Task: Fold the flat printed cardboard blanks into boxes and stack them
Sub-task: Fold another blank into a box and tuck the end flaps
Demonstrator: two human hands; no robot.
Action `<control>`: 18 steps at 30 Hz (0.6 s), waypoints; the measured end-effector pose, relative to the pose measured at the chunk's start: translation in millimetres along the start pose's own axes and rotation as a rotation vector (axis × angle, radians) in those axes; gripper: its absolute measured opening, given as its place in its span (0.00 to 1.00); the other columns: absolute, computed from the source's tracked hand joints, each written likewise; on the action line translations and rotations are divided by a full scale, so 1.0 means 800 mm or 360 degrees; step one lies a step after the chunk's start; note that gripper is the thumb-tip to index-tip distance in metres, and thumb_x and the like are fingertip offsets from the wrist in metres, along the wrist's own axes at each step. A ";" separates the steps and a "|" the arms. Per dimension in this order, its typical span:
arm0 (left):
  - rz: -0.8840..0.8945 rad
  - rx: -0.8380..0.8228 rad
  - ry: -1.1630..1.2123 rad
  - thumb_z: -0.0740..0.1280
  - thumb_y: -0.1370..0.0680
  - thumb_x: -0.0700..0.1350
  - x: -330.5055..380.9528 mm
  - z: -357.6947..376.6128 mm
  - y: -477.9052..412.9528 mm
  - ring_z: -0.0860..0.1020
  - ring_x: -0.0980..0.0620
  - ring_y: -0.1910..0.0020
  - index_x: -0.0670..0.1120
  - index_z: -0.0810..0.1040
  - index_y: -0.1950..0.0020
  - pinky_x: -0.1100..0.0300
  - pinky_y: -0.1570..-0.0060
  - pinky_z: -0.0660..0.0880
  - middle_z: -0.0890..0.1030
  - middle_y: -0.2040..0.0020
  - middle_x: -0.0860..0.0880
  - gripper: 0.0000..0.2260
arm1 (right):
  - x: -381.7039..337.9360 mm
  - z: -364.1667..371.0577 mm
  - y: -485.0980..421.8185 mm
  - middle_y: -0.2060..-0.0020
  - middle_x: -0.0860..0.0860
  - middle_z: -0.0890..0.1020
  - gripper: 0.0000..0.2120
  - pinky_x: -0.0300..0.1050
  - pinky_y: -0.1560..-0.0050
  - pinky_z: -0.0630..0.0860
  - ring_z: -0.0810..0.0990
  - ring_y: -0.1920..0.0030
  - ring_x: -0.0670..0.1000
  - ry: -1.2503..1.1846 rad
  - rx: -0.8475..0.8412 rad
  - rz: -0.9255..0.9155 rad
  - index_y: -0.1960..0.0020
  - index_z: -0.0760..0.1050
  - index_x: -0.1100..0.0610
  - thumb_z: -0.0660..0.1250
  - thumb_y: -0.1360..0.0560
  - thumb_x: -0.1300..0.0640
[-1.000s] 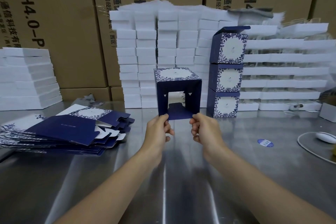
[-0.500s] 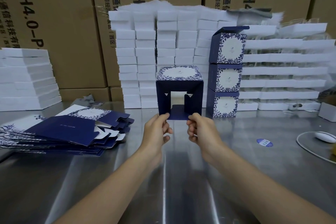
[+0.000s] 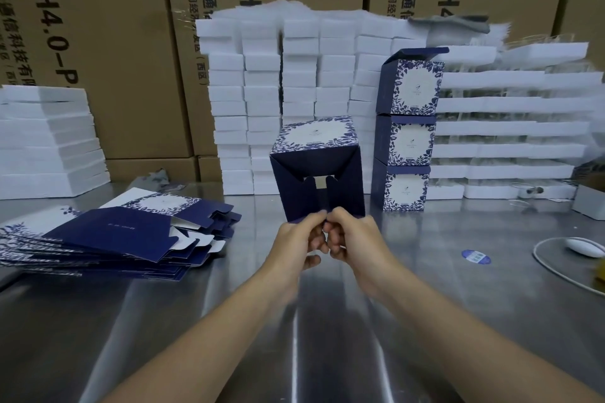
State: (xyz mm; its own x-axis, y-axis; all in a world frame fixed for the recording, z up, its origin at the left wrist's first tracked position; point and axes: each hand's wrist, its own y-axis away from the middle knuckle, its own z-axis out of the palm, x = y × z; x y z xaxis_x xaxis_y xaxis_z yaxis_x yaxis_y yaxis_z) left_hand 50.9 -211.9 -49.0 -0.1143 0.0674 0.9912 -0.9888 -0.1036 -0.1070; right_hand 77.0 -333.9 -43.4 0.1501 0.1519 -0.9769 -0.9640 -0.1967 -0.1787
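Lying fanned at the left of the tabletop (image 3: pixel 163 321), the blanks (image 3: pixel 114 232) haven't moved. At centre the left hand (image 3: pixel 296 247) and right hand (image 3: pixel 355 239) have drawn together, each grip pinching the near edge of the box (image 3: pixel 317 170), its flaps now folded inward; the fingertips blur. The stack (image 3: pixel 407 141) stands just right.

Box flaps (image 3: pixel 345 196) now inward (small gap)

Dim light, table (image 3: pixel 425 321) glare, edges warped.

half-folded box (image 3: pixel 315 138) aloft | flat blanks (image 3: pixel 108 232) piled left | three boxes (image 3: pixel 409 144) stacked
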 end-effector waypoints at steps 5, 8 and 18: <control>0.0022 -0.0059 -0.0008 0.67 0.17 0.52 0.005 -0.002 -0.001 0.75 0.53 0.65 0.48 0.78 0.66 0.54 0.54 0.71 0.73 0.68 0.48 0.17 | -0.001 -0.003 0.002 0.75 0.53 0.74 0.13 0.41 0.66 0.71 0.73 0.70 0.50 0.0002 -0.0066 0.0014 0.71 0.77 0.52 0.67 0.29 0.51; 0.0026 -0.0033 -0.0077 0.68 0.18 0.53 0.006 -0.001 0.001 0.75 0.54 0.66 0.49 0.78 0.63 0.55 0.55 0.71 0.72 0.66 0.47 0.15 | 0.000 -0.002 0.001 0.75 0.52 0.72 0.12 0.42 0.65 0.71 0.71 0.71 0.50 0.0028 -0.0040 0.0012 0.72 0.75 0.51 0.66 0.30 0.52; 0.0121 0.0191 -0.0058 0.61 0.18 0.45 0.008 -0.011 -0.015 0.75 0.54 0.69 0.49 0.66 0.66 0.55 0.59 0.69 0.65 0.73 0.53 0.16 | -0.006 -0.011 -0.008 0.75 0.49 0.68 0.11 0.42 0.68 0.67 0.67 0.74 0.49 -0.0027 0.0201 0.0051 0.64 0.73 0.58 0.65 0.23 0.57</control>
State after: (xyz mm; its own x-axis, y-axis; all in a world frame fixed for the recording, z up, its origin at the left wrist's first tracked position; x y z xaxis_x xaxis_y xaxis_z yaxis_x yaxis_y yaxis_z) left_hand 60.9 -201.9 -41.7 -0.1828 0.0192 0.9830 -0.9587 -0.2249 -0.1739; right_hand 84.5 -341.9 -39.0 0.1157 0.1642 -0.9796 -0.9884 -0.0783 -0.1299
